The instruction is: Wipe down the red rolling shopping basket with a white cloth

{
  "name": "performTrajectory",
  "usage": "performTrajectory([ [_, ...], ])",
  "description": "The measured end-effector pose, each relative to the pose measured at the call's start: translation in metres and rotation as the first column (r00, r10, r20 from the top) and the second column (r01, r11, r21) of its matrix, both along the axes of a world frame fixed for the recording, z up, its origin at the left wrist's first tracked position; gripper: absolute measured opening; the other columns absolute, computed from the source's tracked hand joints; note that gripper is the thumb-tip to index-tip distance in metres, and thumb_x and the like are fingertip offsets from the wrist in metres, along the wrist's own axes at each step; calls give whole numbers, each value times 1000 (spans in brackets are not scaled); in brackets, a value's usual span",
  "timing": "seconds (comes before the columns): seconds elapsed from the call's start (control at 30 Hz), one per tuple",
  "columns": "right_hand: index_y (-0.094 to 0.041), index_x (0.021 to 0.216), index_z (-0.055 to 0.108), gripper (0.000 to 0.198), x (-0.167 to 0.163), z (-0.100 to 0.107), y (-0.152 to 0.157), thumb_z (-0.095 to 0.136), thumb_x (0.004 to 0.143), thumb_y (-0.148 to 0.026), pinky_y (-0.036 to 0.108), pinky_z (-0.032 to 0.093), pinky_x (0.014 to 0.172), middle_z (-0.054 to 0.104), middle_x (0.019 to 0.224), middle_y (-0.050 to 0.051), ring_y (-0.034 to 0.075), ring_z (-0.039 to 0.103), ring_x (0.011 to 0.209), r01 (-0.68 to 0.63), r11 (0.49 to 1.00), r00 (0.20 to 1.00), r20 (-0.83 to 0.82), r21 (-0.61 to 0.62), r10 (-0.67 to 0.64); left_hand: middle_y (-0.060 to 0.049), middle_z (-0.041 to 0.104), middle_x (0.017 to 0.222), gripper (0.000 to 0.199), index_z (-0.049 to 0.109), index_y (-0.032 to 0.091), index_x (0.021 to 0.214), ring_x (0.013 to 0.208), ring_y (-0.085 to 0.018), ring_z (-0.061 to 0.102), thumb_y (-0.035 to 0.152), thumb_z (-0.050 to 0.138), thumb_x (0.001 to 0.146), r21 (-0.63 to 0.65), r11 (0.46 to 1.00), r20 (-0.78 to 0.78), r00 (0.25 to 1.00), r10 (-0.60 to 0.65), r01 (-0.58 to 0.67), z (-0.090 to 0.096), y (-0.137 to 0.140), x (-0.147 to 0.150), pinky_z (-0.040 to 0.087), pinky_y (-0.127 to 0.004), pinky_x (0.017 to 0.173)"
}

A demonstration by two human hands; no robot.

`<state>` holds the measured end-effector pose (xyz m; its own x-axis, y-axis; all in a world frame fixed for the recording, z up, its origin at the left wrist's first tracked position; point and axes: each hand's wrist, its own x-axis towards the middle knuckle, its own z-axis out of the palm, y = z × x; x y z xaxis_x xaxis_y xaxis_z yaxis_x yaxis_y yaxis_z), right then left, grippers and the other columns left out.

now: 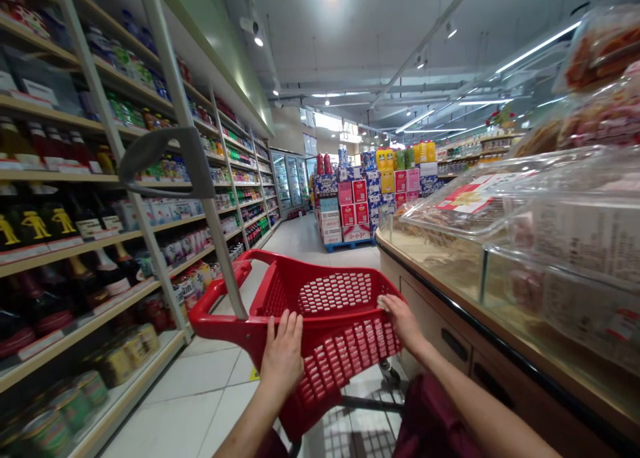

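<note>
A red plastic shopping cart (pixel 330 371) with a slotted basket stands across the aisle in front of me. My left hand (pixel 284 351) lies over the near rim of its basket, fingers hooked over the edge. At the basket's right end, my right hand (pixel 401 321) is closed at the rim corner. A small whitish crumpled piece (pixel 383 303) shows at its fingertips, perhaps cloth or paper; I cannot tell which. The red push handle (pixel 203 306) is at the left, beside a tall grey pole (pixel 220 245) with a loop-shaped grey piece on it.
Shelves (pixel 120 235) of bottles and cans line the left side. On the right, a glass-edged counter (pixel 495 271) holds stacked clear food packages (pixel 475 195). Farther ahead, stacked drink cartons (pixel 355 205) stand on a blue pallet (pixel 350 245). White floor tiles (pixel 190 411) run beneath the cart.
</note>
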<state>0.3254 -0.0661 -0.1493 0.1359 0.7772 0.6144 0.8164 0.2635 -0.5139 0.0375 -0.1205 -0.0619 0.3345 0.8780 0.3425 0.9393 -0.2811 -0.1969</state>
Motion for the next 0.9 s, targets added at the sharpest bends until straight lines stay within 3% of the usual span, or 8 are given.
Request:
performTrajectory([
  [0.1,-16,110,57,49,5,2,-1,35,69,-2,41,34,97,54,116,10,21,45,112,113,993,993,-37,-37,-114,-11,36,135,66,34,9,128,128,-25,19,22,41,64,16,1000,2,1000,23,-23,-1,1,1,0,-46,106],
  [0.27,-27,115,53,47,-13,1,-3,35,77,-7,37,32,99,51,121,0,16,40,116,-123,991,991,51,44,121,-10,36,135,65,34,10,128,129,-24,19,22,42,65,31,999,-5,1000,10,-9,-2,0,1,0,-45,106],
  [0.43,-19,110,57,48,1,3,-3,32,72,-3,42,34,96,55,114,8,20,46,111,125,992,989,-75,-8,-125,-11,35,135,64,33,10,128,129,-25,18,24,41,66,30,999,-21,999,25,-24,-3,0,2,-1,-46,105],
  [0.63,-27,116,52,48,-28,0,1,32,77,-6,38,32,99,51,121,1,16,40,116,-136,987,988,91,87,128,-10,31,137,65,30,9,130,130,-25,15,28,41,68,-6,999,-30,999,40,-40,-1,-1,3,-1,-45,106],
  [0.8,-19,114,54,50,-13,-9,5,32,73,-2,43,34,97,53,117,8,21,42,115,139,986,990,5,90,-140,-11,29,138,65,29,9,130,130,-25,13,30,41,70,-17,998,-45,998,52,-53,0,-2,6,0,-46,106],
  [0.9,-24,118,50,56,-35,-10,3,30,72,1,42,31,99,50,122,4,19,36,120,22,990,997,68,140,-32,-12,29,138,64,29,9,130,130,-26,13,31,41,71,-4,998,-50,997,57,-58,-2,0,7,-1,-47,105],
])
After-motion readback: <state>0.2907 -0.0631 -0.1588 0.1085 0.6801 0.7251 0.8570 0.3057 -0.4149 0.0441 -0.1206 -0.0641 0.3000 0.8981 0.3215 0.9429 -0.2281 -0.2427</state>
